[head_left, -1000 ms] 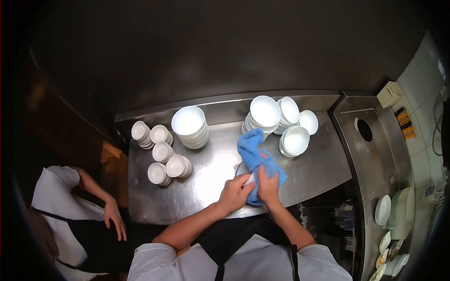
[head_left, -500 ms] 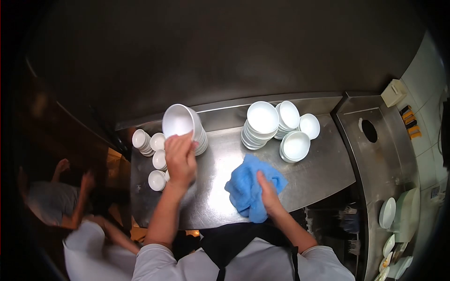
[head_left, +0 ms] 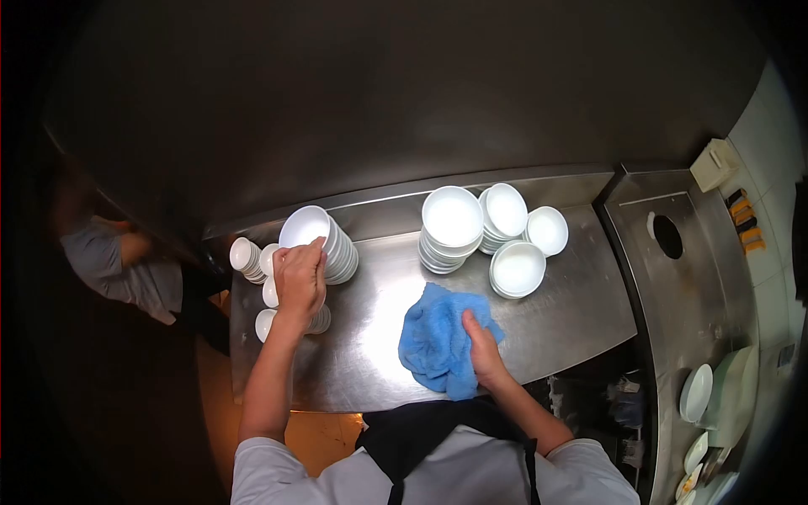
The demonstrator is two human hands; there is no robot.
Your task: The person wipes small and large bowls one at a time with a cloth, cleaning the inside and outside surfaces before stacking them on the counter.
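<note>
My left hand point(head_left: 300, 278) is closed at the near rim of the top white bowl point(head_left: 305, 225) on a tall, leaning stack at the left of the steel counter. Its fingertips are partly hidden against that rim. Small white cups point(head_left: 245, 254) stand in short stacks beside and under my left wrist. In my right hand point(head_left: 483, 348) is a bunched blue cloth point(head_left: 438, 341), with the thumb on top and the fingers hidden beneath it. Beyond the cloth stand several stacks of white bowls point(head_left: 453, 219), including a low one point(head_left: 518, 269) at the front.
The steel counter point(head_left: 564, 324) meets a raised back ledge and a dark wall. To the right, another steel surface has a round hole point(head_left: 666, 236), with white dishes point(head_left: 696, 393) lower down. A person in a grey shirt point(head_left: 126, 265) is at the far left.
My left hand and the top bowl have come down, so the bowl sits lower on its stack. The person in grey has shifted, and a nearby white-sleeved person has left view.
</note>
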